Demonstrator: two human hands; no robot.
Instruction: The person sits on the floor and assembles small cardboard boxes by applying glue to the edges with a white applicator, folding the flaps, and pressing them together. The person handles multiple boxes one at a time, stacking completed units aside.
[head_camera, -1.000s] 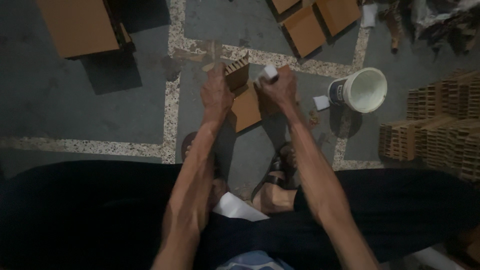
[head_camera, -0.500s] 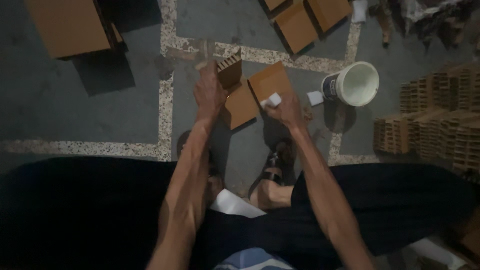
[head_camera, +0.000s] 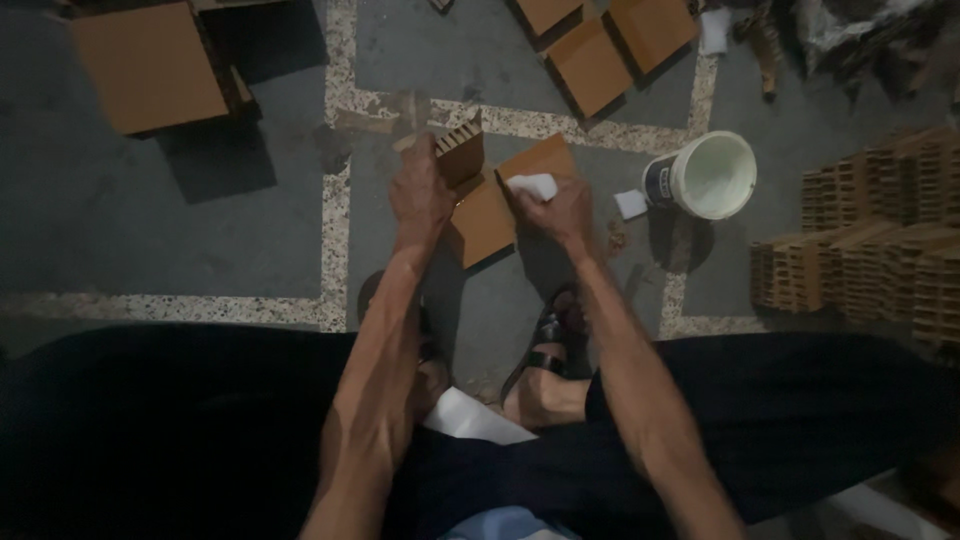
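Grey floor (head_camera: 250, 230). Left hand (head_camera: 422, 195) clamped on ribbed piece (head_camera: 462, 152); right hand (head_camera: 562, 212) closed on white pad (head_camera: 533, 185), pressing it on brown panel (head_camera: 495, 215).

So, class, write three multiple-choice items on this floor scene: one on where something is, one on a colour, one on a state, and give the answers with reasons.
1. Where does the white bucket stand?
A. on the floor to the right of the right hand
B. between the person's feet
C. on top of the large brown board at upper left

2. What colour is the small pad under the right hand's fingers?
A. red
B. white
C. black

3. How does the left hand have the ridged brown piece?
A. lying flat, untouched
B. gripped, raised on its edge
C. dropped inside the bucket

Answers:
1 A, the bucket sits on the grey floor beyond the right hand.
2 B, the pad shows white against the flat brown panel.
3 B, the left hand closes round the piece, which stands up from the panel.
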